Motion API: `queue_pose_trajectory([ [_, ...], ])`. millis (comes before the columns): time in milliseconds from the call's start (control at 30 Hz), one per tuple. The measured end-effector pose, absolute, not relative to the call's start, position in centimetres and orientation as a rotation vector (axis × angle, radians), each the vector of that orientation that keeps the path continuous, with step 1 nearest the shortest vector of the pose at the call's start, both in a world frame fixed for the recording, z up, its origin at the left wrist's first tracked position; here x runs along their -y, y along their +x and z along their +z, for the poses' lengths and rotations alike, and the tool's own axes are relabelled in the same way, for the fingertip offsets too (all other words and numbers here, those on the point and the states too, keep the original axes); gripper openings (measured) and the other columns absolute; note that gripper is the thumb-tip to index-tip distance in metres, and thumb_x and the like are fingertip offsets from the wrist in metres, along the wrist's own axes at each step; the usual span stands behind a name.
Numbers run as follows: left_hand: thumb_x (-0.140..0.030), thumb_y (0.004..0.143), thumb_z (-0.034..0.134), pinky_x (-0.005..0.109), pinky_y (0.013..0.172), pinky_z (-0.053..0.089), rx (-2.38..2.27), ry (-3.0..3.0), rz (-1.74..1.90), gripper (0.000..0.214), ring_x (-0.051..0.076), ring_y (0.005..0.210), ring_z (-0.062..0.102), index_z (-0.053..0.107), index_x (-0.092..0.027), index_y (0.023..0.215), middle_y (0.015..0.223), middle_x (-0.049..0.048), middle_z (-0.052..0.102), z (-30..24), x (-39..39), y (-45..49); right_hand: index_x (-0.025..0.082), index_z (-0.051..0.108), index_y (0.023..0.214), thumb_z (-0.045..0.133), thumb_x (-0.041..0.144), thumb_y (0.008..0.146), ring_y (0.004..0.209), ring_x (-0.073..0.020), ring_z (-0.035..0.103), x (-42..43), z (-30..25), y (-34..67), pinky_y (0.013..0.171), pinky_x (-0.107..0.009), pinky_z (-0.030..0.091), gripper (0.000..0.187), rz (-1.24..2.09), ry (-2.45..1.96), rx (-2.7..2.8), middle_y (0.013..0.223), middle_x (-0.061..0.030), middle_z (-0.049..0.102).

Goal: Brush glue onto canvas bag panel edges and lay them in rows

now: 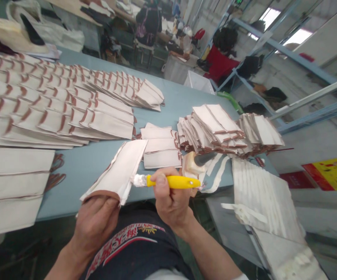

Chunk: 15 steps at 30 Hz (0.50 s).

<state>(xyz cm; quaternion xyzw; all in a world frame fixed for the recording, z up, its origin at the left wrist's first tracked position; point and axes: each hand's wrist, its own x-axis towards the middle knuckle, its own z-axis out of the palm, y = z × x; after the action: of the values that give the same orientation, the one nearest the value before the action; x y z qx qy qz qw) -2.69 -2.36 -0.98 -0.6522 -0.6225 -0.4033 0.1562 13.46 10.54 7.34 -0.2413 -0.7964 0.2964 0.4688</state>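
Note:
My left hand (98, 216) grips the near, brown-edged end of a white fabric panel (118, 167), which is tilted up over the table's front edge. In my right hand (171, 198) is a brush with a yellow handle (183, 181). Its white-coated bristles (139, 180) touch the panel's right edge. Just beyond the panel lies a small group of similar white pieces (161, 149) with brown ends. A pale glue pot (193, 165) with a dark stick-like handle in it stands right of the brush, partly behind my right hand.
Overlapping rows of white pieces (54, 101) cover the left of the blue table (78, 165). Several larger panels (13, 186) lie at the near left. Stacked bundles (215, 124) stand at the right, before a blue metal rack (297, 54). White sheeting (264, 194) hangs at the right end.

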Motion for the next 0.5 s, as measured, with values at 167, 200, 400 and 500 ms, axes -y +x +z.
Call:
queue_pose_trajectory([
  [167,-0.006,0.095,0.058,0.033,0.066,0.051,1.911,-1.807,-1.335,0.023,0.022,0.067,0.069,0.064,-0.025,0.084,0.074,0.0016,0.073,-1.2,2.6,-2.6,0.025,0.067,0.093,0.054,0.025,0.109,0.058,-0.0140,0.071,-8.2,7.2,13.5,0.061,-0.023,0.060,0.020,0.819,-0.459,2.009,0.072,0.0016,0.076],
  [200,-0.009,0.096,0.057,0.032,0.066,0.052,1.963,-1.779,-1.373,0.022,0.022,0.068,0.071,0.064,-0.025,0.083,0.074,0.0018,0.073,-1.2,2.6,-2.5,0.025,0.068,0.093,0.052,0.028,0.111,0.053,-0.0136,0.067,-8.0,7.1,13.7,0.056,-0.023,0.057,0.024,0.880,-0.501,1.964,0.069,0.0023,0.073],
  [400,-0.018,0.107,0.048,0.028,0.067,0.059,2.455,-1.494,-1.477,0.030,0.021,0.075,0.077,0.078,-0.020,0.106,0.080,-0.0002,0.079,-0.4,1.0,-3.4,0.023,0.066,0.085,0.063,0.048,0.109,0.039,-0.0103,0.046,-10.5,6.1,15.2,0.042,-0.021,0.038,0.035,1.187,-0.899,1.450,0.050,0.0097,0.049],
  [500,-0.019,0.110,0.045,0.028,0.069,0.061,2.607,-1.354,-1.491,0.034,0.021,0.078,0.078,0.079,-0.018,0.113,0.082,0.0005,0.080,-0.3,0.4,-5.6,0.024,0.064,0.084,0.071,0.050,0.097,0.039,-0.0107,0.042,-12.4,5.3,16.2,0.041,-0.021,0.034,0.031,1.293,-1.100,1.233,0.048,0.0115,0.043],
])
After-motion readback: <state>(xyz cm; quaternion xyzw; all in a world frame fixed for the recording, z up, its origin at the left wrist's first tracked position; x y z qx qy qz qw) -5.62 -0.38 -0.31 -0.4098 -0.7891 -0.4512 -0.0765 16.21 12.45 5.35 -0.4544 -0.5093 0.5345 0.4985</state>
